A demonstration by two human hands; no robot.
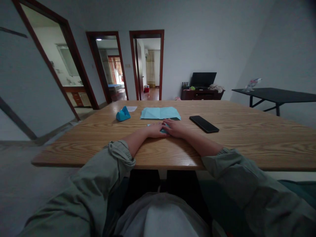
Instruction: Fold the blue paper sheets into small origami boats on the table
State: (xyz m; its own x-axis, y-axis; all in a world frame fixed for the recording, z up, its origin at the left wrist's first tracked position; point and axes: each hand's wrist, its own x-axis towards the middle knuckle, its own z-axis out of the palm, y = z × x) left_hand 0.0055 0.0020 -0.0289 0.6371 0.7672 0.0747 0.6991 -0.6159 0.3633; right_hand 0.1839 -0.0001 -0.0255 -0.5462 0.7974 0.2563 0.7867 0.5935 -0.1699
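Observation:
Both my hands rest near the front middle of the table, over a small piece of light blue paper (164, 131). My left hand (156, 130) lies low and flat across the paper, covering most of it. From the other side, my right hand (174, 128) presses down with its fingers stretched out, meeting the left hand's fingertips. Only bits of the paper show between and beside the hands; its folded shape is hidden. Just beyond them lies a larger light blue sheet (160, 113) with crease lines, spread flat. A folded blue paper shape (123, 114) stands to the left.
A black phone (204, 124) lies right of my hands on the wooden table (247, 141). Behind the folded shape is a white slip of paper (131, 108). A black table (278, 94) stands at the far right, and a monitor (203, 79) sits on a cabinet by the wall.

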